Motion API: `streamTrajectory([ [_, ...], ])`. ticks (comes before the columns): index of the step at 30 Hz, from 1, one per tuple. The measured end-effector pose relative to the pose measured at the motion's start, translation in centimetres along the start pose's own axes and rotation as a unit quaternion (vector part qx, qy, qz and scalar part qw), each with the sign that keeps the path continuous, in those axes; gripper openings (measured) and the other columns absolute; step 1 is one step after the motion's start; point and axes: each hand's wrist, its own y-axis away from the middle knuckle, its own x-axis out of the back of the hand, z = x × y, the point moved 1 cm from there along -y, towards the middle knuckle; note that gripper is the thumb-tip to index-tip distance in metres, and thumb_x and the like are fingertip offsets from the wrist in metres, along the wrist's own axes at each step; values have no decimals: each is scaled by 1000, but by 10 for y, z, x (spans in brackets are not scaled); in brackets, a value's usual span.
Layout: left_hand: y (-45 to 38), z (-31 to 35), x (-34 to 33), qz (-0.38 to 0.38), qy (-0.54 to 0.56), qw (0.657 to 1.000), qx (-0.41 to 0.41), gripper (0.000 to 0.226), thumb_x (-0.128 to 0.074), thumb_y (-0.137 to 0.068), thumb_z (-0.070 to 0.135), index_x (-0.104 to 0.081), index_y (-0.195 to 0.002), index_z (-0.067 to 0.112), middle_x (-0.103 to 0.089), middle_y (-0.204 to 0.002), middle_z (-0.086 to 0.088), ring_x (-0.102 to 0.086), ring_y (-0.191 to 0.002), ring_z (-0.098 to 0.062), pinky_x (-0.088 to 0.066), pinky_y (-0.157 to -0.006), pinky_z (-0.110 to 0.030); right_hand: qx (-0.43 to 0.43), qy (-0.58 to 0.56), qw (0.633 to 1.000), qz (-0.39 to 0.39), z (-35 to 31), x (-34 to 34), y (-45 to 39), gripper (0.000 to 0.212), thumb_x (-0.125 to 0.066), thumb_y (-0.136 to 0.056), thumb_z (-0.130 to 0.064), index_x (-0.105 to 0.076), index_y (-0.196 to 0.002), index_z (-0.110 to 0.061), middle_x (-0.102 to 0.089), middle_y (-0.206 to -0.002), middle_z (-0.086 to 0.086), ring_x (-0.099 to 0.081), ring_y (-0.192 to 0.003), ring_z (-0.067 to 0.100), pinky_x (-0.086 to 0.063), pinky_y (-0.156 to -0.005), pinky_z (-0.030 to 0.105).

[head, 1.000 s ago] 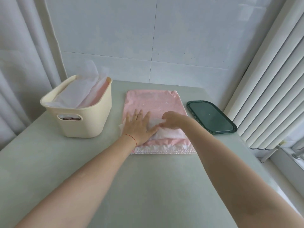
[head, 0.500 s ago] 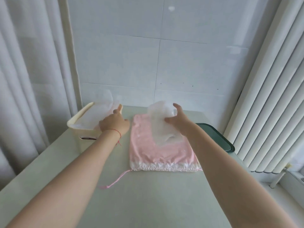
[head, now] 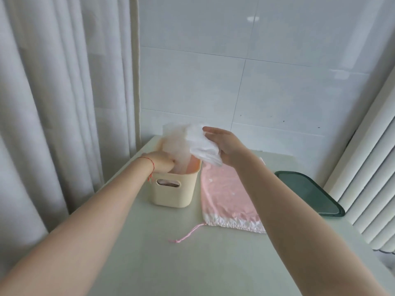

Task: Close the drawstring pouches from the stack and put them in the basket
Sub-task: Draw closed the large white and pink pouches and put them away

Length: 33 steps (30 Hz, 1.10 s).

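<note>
Far left hangs a pale curtain (head: 53, 103). Next comes my left hand (head: 163, 162), reaching down inside the cream basket (head: 173, 191); its fingers are buried among the white and pink cloth there, so I cannot tell whether they grip anything or simply press the contents aside. Just above the basket's right rim, my right hand (head: 224, 148) holds a white pouch (head: 203, 147) in the air, fingers curled round its bunched fabric. It hangs over the basket, not yet inside. Whether its cord is drawn tight I cannot make out.

Further right, a pink pouch (head: 228, 195) lies flat on the worktop (head: 192, 263), its gathered satin mouth towards me, its pink drawstring (head: 186, 233) trailing loose to the left. Beyond it sits a dark green tray (head: 310, 193), then the blinds (head: 363, 167).

My reading: several pouches are already in the basket, this white one is nearly delivered, and at least the pink one remains to be cinched and placed.
</note>
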Motion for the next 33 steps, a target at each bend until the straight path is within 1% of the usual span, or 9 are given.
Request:
streamTrajectory([
  [2, 2, -6, 6, -15, 15, 1000, -12, 32, -38, -101, 20, -62, -120, 13, -61, -127, -7, -57, -105, -25, -42, -82, -27, 19, 22, 1000, -11, 4, -19, -15, 31, -57, -95, -3, -62, -125, -10, -66, -119, 14, -66, -103, 27, -55, -90, 35],
  [5, 3, -17, 16, -8, 179, 984, -18, 23, -48, -95, 9, -67, -82, 10, -68, -95, -11, -62, -72, -17, -45, -56, -16, 52, 233, 971, 4, 13, -38, -24, 38, -59, -93, -7, -60, -130, -16, -61, -115, 6, -60, -90, 19, -49, -67, 14],
  [8, -2, -37, 18, 142, 343, 928, 6, 30, -43, -89, 1, -70, -84, 13, -70, -91, -8, -63, -77, -18, -49, -69, -19, 55, 377, 924, 12, 25, -41, -35, 45, -60, -93, -9, -54, -137, -18, -53, -126, 10, -55, -100, 23, -47, -71, 18],
  [11, -11, -38, 18, 280, 242, 928, -39, 33, -47, -86, 4, -71, -101, 20, -64, -114, -1, -57, -109, -20, -43, -97, -28, 53, 446, 893, -26, 28, -49, -37, 51, -60, -93, -15, -48, -142, -21, -48, -140, 10, -49, -124, 26, -42, -95, 29],
  [15, -25, -18, 12, 148, 151, 967, -141, 53, -40, -82, -8, -64, -124, 17, -54, -127, 0, -46, -127, -19, -30, -103, -19, 72, 582, 804, -96, 26, -60, -34, 48, -56, -93, -23, -51, -140, -25, -56, -134, 5, -50, -123, 26, -41, -99, 31],
  [22, -35, -20, 7, 60, 106, 986, -110, 31, -54, -93, 22, -61, -123, 24, -55, -115, 6, -51, -104, -17, -35, -84, -24, 108, 667, 736, -53, 25, -46, -36, 35, -73, -76, -50, -68, -108, -37, -42, -108, 1, -34, -105, 18, -36, -89, 33],
  [27, -46, -23, 3, 41, 149, 986, -57, 20, -45, -81, 37, -57, -75, 23, -57, -88, -3, -52, -91, -26, -43, -88, -36, 129, 544, 817, -140, 2, -59, -11, 35, -68, -84, -49, -72, -83, -15, -64, -85, -1, -58, -83, 14, -47, -78, 27],
  [30, -46, -27, 1, 49, 156, 984, -74, 18, -56, -87, 23, -64, -74, 32, -64, -97, 6, -58, -100, -19, -44, -91, -32, 32, 649, 711, -269, 4, -59, 2, 61, -60, -83, -65, -62, -111, -11, -64, -111, 6, -60, -102, 21, -45, -91, 30],
  [33, -42, -28, 3, 37, 198, 976, -83, 16, -61, -92, 26, -68, -78, 28, -63, -88, 10, -58, -94, -15, -40, -79, -25, 38, 658, 699, -277, 12, -54, 2, 46, -69, -81, -58, -56, -97, -16, -55, -93, -4, -51, -85, 15, -37, -71, 27],
])
